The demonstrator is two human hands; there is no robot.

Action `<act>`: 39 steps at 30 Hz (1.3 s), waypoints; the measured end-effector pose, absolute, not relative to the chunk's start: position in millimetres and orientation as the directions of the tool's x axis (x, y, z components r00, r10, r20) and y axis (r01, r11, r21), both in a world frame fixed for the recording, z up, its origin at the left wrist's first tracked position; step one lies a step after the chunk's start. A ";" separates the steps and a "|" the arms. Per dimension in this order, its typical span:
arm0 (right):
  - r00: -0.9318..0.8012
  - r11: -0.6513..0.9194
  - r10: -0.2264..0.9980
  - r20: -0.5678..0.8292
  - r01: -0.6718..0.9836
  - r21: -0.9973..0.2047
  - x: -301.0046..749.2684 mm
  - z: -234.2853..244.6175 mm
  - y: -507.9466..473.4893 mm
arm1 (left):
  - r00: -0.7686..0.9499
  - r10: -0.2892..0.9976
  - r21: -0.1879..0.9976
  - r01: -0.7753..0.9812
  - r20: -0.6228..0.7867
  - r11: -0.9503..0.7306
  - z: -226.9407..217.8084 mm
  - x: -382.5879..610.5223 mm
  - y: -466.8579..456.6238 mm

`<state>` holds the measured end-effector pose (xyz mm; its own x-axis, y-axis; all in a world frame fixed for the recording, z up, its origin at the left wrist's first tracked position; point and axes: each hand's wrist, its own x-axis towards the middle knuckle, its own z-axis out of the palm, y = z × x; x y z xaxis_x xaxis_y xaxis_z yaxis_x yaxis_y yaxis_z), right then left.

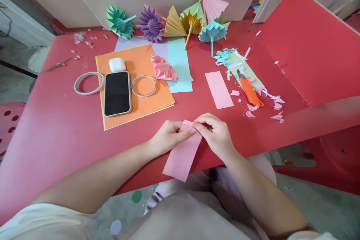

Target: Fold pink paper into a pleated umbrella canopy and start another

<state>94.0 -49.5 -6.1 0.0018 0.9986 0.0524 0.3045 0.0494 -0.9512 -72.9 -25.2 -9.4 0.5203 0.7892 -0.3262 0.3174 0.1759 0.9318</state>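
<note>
A long pink paper strip [182, 156] lies over the near edge of the red table [56, 127]. My left hand [168, 135] and my right hand [214, 132] both pinch its far end, where small folds show. Fingers of both hands are closed on the paper. A second pink strip [219, 89] lies flat just beyond my hands. A folded pink paper fan [163, 68] rests on the coloured sheets further back.
An orange sheet [146, 101] carries a phone [117, 93], a white earbud case [117, 64] and a tape ring [143, 85]; another ring [88, 83] lies left. Several paper umbrellas [152, 24] line the back. An orange cutter [251, 92] sits among paper scraps [277, 117] at right.
</note>
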 end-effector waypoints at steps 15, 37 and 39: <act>0.081 0.060 0.993 0.085 0.272 -0.960 82.9 -8.9 -53.3 | 0.506 0.813 0.952 0.243 -0.288 0.186 -9.0 -72.3 -26.6; 0.057 0.051 0.996 0.069 0.275 -0.960 85.6 -8.7 -52.3 | 0.536 0.786 0.951 0.168 -0.308 0.258 -7.9 -71.1 -26.3; 0.065 0.046 0.996 0.066 0.270 -0.962 85.1 -8.7 -52.9 | 0.531 0.788 0.950 0.176 -0.313 0.259 -8.1 -71.2 -26.0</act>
<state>85.1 -52.9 -8.7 0.0647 0.9957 0.0661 0.2705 0.0463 -0.9616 -71.2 -26.0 -8.1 0.5305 0.7879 -0.3127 0.1758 0.2586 0.9498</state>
